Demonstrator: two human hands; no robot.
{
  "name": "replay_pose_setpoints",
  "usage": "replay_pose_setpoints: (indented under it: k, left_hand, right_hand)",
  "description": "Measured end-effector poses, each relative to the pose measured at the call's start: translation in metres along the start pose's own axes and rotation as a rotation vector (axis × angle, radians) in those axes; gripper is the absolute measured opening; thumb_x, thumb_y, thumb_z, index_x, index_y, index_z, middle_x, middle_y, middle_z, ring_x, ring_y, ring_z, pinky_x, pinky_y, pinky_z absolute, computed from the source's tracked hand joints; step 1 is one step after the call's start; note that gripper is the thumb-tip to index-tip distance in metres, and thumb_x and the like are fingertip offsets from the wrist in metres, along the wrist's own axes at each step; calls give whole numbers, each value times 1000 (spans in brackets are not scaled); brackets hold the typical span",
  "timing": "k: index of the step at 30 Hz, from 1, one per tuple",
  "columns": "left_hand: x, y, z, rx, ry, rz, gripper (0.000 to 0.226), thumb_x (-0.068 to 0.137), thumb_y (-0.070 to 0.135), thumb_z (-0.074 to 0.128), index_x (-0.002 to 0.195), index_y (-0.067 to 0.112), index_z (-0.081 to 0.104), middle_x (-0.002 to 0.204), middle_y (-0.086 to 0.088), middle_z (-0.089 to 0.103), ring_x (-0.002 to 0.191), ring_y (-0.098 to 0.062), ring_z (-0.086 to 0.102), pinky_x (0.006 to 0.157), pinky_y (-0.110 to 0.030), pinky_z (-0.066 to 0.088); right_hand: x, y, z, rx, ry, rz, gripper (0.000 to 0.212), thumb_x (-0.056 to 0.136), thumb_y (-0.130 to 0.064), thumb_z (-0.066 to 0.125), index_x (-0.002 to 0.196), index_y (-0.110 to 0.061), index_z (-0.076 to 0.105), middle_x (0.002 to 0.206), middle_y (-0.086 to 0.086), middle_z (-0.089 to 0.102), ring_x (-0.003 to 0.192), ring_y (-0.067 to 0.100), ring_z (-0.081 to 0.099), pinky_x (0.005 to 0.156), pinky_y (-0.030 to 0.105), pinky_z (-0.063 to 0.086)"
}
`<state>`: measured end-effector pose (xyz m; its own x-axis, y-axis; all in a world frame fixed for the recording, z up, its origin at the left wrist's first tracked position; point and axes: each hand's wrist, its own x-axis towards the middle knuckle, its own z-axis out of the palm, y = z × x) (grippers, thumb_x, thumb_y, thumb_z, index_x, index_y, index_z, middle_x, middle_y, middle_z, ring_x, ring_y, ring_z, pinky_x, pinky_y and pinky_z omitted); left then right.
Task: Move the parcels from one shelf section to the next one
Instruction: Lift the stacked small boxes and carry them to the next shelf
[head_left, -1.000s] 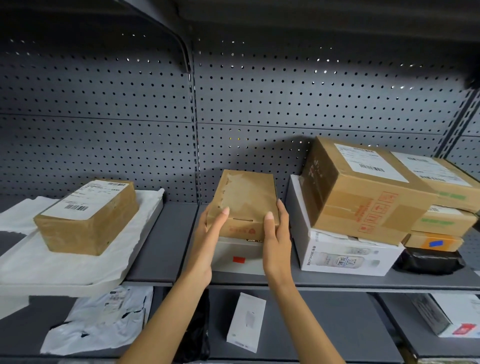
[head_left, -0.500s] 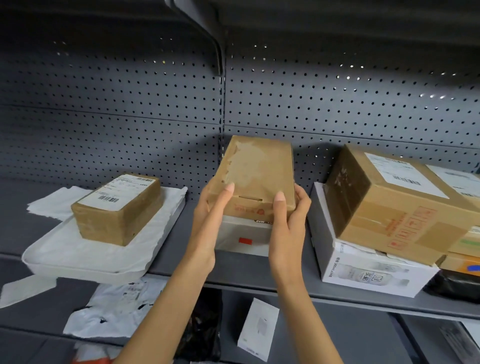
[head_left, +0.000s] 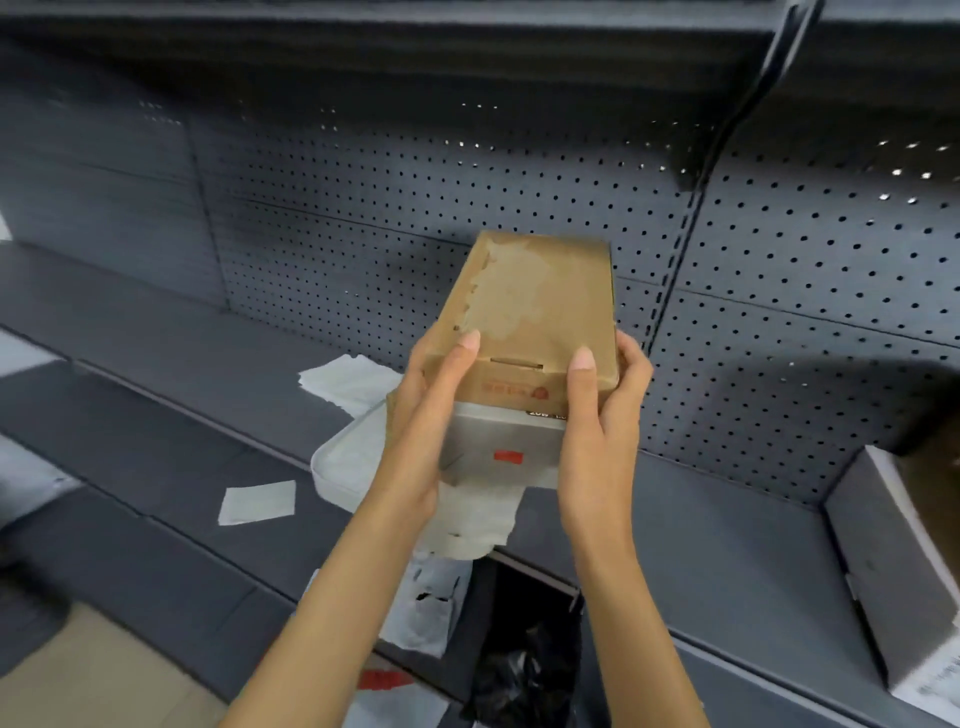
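I hold a stack of two parcels in the air: a brown cardboard box (head_left: 535, 312) on top of a white box with a red mark (head_left: 501, 452). My left hand (head_left: 426, 415) grips the stack's left side and my right hand (head_left: 597, 415) grips its right side. The stack hangs over the left shelf section, just left of the upright post (head_left: 680, 249). Behind it a white flat parcel (head_left: 345, 457) lies on the grey shelf (head_left: 218, 364); a corner of a brown box (head_left: 390, 402) on it peeks out beside my left hand.
A white carton (head_left: 893, 561) stands on the right section at the frame's edge. White paper (head_left: 353, 382) lies behind the flat parcel. On the lower shelf are a small white envelope (head_left: 257, 501), a torn white mailer bag (head_left: 431, 603) and a black bag (head_left: 524, 670).
Both hands have lifted the two-box stack off the right section and carried it left over the left section. The view has swung left, so the right section's parcels are mostly out of frame.
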<state>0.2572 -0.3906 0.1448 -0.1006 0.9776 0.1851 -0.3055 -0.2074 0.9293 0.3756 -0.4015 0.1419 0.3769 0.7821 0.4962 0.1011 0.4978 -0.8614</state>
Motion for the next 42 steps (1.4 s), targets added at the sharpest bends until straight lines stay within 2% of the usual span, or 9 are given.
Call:
replay_pose_setpoints:
  k: [4, 7, 12, 16, 20, 25, 33, 38, 42]
  left_hand:
    - [13, 29, -67, -7, 34, 51, 46, 94, 50, 62, 137, 31, 59, 126, 13, 73, 117, -5, 68, 104, -32, 50]
    - [24, 43, -122, -10, 51, 59, 41, 95, 49, 61, 134, 36, 59, 121, 15, 74, 110, -2, 71, 88, -23, 56]
    - [52, 59, -215, 43, 106, 42, 43, 96, 52, 60, 135, 37, 57, 125, 15, 73, 115, -4, 69, 105, -36, 51]
    - [76, 66, -278, 74, 146, 18, 46, 92, 58, 62, 134, 41, 57, 128, 15, 71, 121, -7, 66, 112, -43, 46]
    - [104, 68, -332, 67, 189, -22, 43, 92, 59, 61, 132, 42, 58, 124, 15, 73, 117, -8, 69, 109, -48, 49]
    - [143, 62, -382, 61, 235, -39, 44, 92, 60, 62, 132, 41, 58, 127, 15, 72, 121, -10, 66, 111, -49, 46]
    - [231, 61, -440, 73, 283, -17, 41, 95, 54, 60, 133, 38, 58, 124, 15, 73, 116, -5, 68, 107, -38, 49]
    - [271, 63, -469, 87, 335, 2, 42, 95, 55, 60, 133, 37, 58, 124, 16, 73, 117, -3, 67, 106, -35, 48]
    - [295, 69, -495, 114, 319, -2, 43, 94, 57, 60, 132, 37, 58, 120, 17, 74, 111, 0, 69, 97, -30, 49]
  right_hand:
    - [-14, -11, 73, 46, -49, -26, 42, 104, -38, 43, 144, -26, 35, 126, -16, 62, 109, -1, 64, 92, 25, 53]
    - [-29, -10, 131, 67, -52, -32, 43, 104, -37, 45, 144, -24, 35, 130, -12, 61, 114, 3, 63, 97, 33, 54]
    - [-49, 6, 227, 80, -89, 16, 43, 103, -41, 46, 142, -27, 36, 130, -13, 60, 116, 3, 61, 97, 34, 54]
    - [-57, 18, 293, 136, -111, 40, 40, 105, -31, 46, 142, -19, 37, 122, -16, 61, 103, -8, 63, 83, 16, 53]
    - [-63, 30, 350, 131, -162, 72, 41, 104, -35, 46, 142, -23, 36, 126, -12, 62, 106, -2, 65, 88, 22, 56]
    - [-56, 58, 413, 149, -192, 114, 41, 104, -37, 45, 142, -24, 37, 130, -12, 62, 111, 1, 64, 92, 27, 56]
    - [-11, 105, 511, 193, -225, 135, 40, 105, -33, 45, 143, -21, 38, 121, -19, 62, 105, -7, 63, 86, 14, 51]
    - [7, 126, 557, 226, -263, 138, 38, 105, -33, 45, 141, -23, 39, 120, -20, 61, 103, -9, 62, 85, 15, 51]
    - [13, 140, 593, 238, -259, 155, 39, 105, -32, 45, 142, -24, 38, 125, -18, 60, 106, -11, 61, 87, 15, 50]
